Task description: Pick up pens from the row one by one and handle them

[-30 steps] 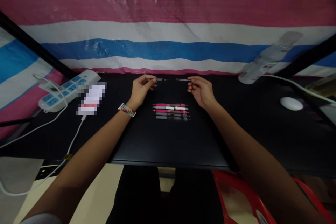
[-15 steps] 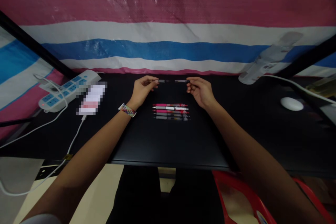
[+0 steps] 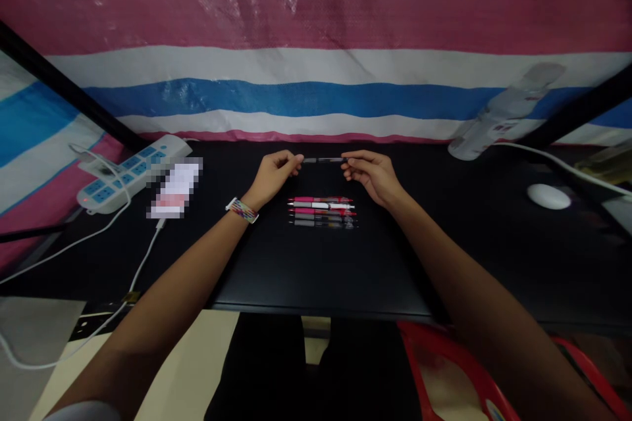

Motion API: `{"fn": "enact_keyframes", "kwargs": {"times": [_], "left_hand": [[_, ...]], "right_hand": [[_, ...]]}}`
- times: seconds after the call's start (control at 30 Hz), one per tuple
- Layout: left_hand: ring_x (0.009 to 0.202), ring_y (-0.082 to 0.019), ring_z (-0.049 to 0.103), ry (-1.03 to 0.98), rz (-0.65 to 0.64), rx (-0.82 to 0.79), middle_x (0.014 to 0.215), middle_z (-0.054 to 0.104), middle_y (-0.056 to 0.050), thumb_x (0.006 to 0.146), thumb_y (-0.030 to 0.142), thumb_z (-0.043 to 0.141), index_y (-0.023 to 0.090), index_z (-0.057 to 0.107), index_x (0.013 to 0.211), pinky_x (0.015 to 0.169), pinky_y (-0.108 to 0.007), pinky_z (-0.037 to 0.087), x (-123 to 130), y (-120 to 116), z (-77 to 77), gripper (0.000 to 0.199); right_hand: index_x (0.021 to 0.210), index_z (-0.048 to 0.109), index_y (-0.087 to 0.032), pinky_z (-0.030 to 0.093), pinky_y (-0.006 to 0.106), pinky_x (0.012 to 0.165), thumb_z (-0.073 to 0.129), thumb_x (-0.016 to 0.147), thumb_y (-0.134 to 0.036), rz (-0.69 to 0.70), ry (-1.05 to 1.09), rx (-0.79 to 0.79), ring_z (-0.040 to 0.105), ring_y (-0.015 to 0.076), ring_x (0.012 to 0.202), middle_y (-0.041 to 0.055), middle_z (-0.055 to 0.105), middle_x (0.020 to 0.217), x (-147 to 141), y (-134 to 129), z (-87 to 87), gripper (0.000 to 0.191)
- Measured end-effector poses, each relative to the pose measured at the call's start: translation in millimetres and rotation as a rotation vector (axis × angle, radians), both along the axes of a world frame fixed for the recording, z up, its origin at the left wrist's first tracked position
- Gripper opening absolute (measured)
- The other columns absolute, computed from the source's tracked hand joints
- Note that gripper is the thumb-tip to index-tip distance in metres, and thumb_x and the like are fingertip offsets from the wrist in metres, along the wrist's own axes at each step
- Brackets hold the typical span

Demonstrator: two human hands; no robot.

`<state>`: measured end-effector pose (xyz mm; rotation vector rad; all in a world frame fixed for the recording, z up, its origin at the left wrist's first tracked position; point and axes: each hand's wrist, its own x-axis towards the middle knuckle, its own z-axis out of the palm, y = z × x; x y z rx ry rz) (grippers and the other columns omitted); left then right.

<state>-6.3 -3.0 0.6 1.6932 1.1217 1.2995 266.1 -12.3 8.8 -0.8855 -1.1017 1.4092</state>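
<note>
A dark pen (image 3: 323, 160) with a grey grip spans the gap between my two hands, lying level above the black desk. My left hand (image 3: 276, 176) pinches its grey end between thumb and fingers. The opposite end, which is clear and dark, sits in the fingertips of my right hand (image 3: 372, 176). The pen's two parts appear to meet in the middle; whether they are fastened cannot be made out. Nearer to me, a stack of several pens (image 3: 322, 212) lies side by side in a row, some pink, one white, some grey and clear.
On the left are a white power strip (image 3: 133, 171), a blurred-out phone (image 3: 175, 187) and a white cable (image 3: 143, 255). To the right stand a clear bottle (image 3: 467, 145) and a white mouse (image 3: 549, 197). A striped plastic sheet (image 3: 316, 16) hangs behind the black desk (image 3: 316, 270).
The two pen parts, apart half a second ago, have come together as my hands moved closer to each other. The row of pens has stayed put.
</note>
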Motion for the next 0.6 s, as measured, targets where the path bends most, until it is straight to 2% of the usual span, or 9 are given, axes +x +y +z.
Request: {"fn": "enact_keyframes", "kwargs": {"times": [0.1, 0.23, 0.33, 0.37, 0.4, 0.47, 0.5, 0.57, 0.6], "left_hand": [[0.067, -0.015, 0.066, -0.067, -0.042, -0.031, 0.074, 0.071, 0.000, 0.089, 0.047, 0.093, 0.023, 0.076, 0.098, 0.065, -0.029, 0.051, 0.8, -0.1, 0.2, 0.030], [0.068, -0.015, 0.069, -0.049, -0.082, -0.043, 0.074, 0.070, -0.001, 0.100, 0.046, 0.081, 0.023, 0.077, 0.110, 0.066, -0.030, 0.053, 0.7, -1.3, 2.2, 0.025], [0.081, -0.016, 0.073, -0.072, -0.085, 0.002, 0.091, 0.076, -0.002, 0.085, 0.032, 0.095, 0.025, 0.075, 0.121, 0.077, -0.031, 0.058, 0.6, -1.0, 2.7, 0.041], [0.084, -0.017, 0.074, -0.075, -0.083, 0.005, 0.094, 0.077, -0.002, 0.084, 0.031, 0.095, 0.025, 0.075, 0.122, 0.079, -0.031, 0.058, 0.6, -0.7, 2.4, 0.043], [0.082, -0.017, 0.073, -0.072, -0.084, -0.005, 0.093, 0.077, -0.003, 0.088, 0.034, 0.092, 0.024, 0.075, 0.120, 0.077, -0.031, 0.058, 0.5, -0.4, 2.0, 0.037], [0.072, -0.016, 0.069, -0.055, -0.087, -0.037, 0.078, 0.072, -0.002, 0.102, 0.042, 0.078, 0.023, 0.077, 0.112, 0.070, -0.031, 0.054, 0.3, -0.1, 1.1, 0.021], [0.068, -0.016, 0.068, -0.051, -0.085, -0.042, 0.074, 0.070, -0.001, 0.105, 0.043, 0.073, 0.023, 0.077, 0.110, 0.069, -0.031, 0.053, 0.3, -0.1, 0.7, 0.020], [0.072, -0.016, 0.070, -0.049, -0.077, -0.018, 0.080, 0.074, -0.001, 0.100, 0.035, 0.079, 0.024, 0.076, 0.113, 0.072, -0.031, 0.054, 0.5, -0.5, 0.7, 0.018], [0.079, -0.017, 0.072, -0.051, -0.073, 0.004, 0.090, 0.077, -0.002, 0.092, 0.029, 0.086, 0.024, 0.076, 0.118, 0.076, -0.031, 0.056, 0.7, -0.8, 1.0, 0.027]], "right_hand": [[0.094, 0.090, -0.019, 0.058, 0.033, 0.067, 0.094, 0.075, -0.026, -0.009, 0.004, -0.003, 0.069, 0.0154, 0.068, 0.0062, 0.080, 0.080, -1.1, 0.2, 0.4, 0.021], [0.095, 0.090, -0.021, 0.059, 0.034, 0.069, 0.094, 0.077, -0.028, -0.005, -0.020, -0.002, 0.069, 0.0159, 0.069, 0.0054, 0.080, 0.081, -1.5, 0.1, 0.6, 0.020], [0.096, 0.090, -0.022, 0.060, 0.035, 0.070, 0.095, 0.077, -0.029, -0.006, -0.025, -0.009, 0.069, 0.0162, 0.070, 0.0050, 0.080, 0.082, -1.3, 0.0, 0.8, 0.021], [0.096, 0.090, -0.022, 0.060, 0.035, 0.070, 0.095, 0.077, -0.029, -0.005, -0.023, -0.009, 0.069, 0.0163, 0.070, 0.0051, 0.080, 0.082, -1.3, 0.0, 0.9, 0.021], [0.096, 0.090, -0.022, 0.060, 0.035, 0.071, 0.095, 0.077, -0.029, -0.003, -0.021, -0.008, 0.069, 0.0165, 0.071, 0.0053, 0.080, 0.082, -1.2, -0.1, 0.8, 0.021], [0.096, 0.090, -0.022, 0.060, 0.035, 0.071, 0.094, 0.077, -0.028, -0.002, -0.023, -0.004, 0.070, 0.0167, 0.071, 0.0055, 0.080, 0.083, -1.2, 0.0, 0.5, 0.020], [0.096, 0.090, -0.022, 0.060, 0.036, 0.071, 0.093, 0.078, -0.028, -0.004, -0.026, -0.004, 0.070, 0.0167, 0.071, 0.0056, 0.080, 0.083, -1.2, 0.1, 0.2, 0.020], [0.097, 0.090, -0.022, 0.061, 0.036, 0.071, 0.092, 0.078, -0.028, -0.011, -0.030, -0.007, 0.070, 0.0167, 0.071, 0.0058, 0.080, 0.083, -1.2, 0.2, -0.3, 0.019], [0.097, 0.090, -0.021, 0.061, 0.036, 0.072, 0.092, 0.078, -0.028, -0.013, -0.031, -0.010, 0.070, 0.0167, 0.071, 0.0059, 0.080, 0.084, -1.2, 0.2, -0.4, 0.020]]}}
